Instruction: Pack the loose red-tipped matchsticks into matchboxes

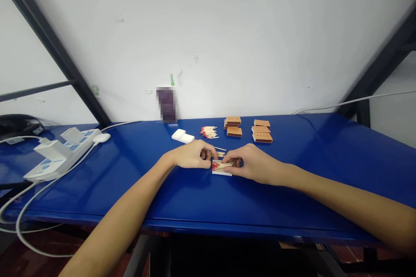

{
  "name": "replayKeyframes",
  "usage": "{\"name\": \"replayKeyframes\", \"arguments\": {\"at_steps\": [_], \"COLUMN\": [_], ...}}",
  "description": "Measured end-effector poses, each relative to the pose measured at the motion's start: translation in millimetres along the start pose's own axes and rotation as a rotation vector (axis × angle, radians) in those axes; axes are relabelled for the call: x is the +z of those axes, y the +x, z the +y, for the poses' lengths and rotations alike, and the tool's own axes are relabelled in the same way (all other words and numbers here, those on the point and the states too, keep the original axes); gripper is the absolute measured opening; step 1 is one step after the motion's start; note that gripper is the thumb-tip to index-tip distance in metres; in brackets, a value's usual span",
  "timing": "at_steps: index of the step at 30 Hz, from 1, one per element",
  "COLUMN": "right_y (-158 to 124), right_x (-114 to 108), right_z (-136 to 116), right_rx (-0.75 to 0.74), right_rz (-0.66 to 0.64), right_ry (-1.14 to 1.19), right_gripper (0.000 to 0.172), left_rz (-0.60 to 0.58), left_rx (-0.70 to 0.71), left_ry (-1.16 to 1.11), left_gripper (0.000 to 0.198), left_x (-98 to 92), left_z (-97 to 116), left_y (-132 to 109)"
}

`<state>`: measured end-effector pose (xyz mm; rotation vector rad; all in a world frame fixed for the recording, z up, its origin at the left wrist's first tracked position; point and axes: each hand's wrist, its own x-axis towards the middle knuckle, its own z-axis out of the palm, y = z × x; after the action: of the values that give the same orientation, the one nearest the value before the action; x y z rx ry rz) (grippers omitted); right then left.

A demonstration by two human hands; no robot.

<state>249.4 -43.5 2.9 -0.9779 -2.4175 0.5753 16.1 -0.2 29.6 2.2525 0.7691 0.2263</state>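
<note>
Both hands meet at the middle of the blue table (279, 190). A white matchbox tray (222, 172) lies there with red-tipped matches (218, 165) in it. My right hand (252, 164) pinches the matches lying over the tray. My left hand (192, 155) is curled, its fingertips pressed together at the tray's left end beside the match heads. A few loose matches (220, 153) lie just behind the hands.
Behind lie a pile of loose matches (208, 132), a white tray (183, 136) and several brown matchboxes (261, 131) in two groups. A power strip (61, 152) with plugs and cables sits at the left. A dark frame leans against the white wall on both sides.
</note>
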Motion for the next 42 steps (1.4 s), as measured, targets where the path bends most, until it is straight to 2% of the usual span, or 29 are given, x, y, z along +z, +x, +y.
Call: {"name": "replayKeyframes", "arguments": {"at_steps": [7,23,33,36,39,42], "right_y": [0.9,0.1,-0.1,-0.3,-0.7,-1.3], "right_x": [-2.9,-7.5,5.2,7.9,8.0,6.9], "right_z": [-1.1,-7.0,-3.2,-3.1,-2.7,-1.9], "right_rx": [0.013,0.017,-0.081,-0.157,-0.232,-0.271], "right_rz": [-0.027,-0.078,0.043,0.068,0.084,0.128], "right_ry": [0.012,0.114,-0.04,-0.059,-0.109,-0.138], "right_gripper": [0.02,0.019,0.017,0.019,0.02,0.016], "left_rz": [-0.058,-0.03,-0.027,-0.029,0.035,0.211], "left_rx": [-0.019,-0.017,-0.012,-0.015,-0.01,-0.022], "left_ry": [-0.1,-0.078,-0.067,-0.07,-0.058,-0.022], "left_gripper": [0.029,0.027,0.024,0.024,0.023,0.021], "left_x": [-8.3,-3.4,-3.3,-3.5,-3.6,-1.7], "left_z": [-7.2,-6.3,-6.2,-5.6,-6.9,-10.4], "left_y": [-0.7,1.3,1.2,1.5,2.7,5.9]}}
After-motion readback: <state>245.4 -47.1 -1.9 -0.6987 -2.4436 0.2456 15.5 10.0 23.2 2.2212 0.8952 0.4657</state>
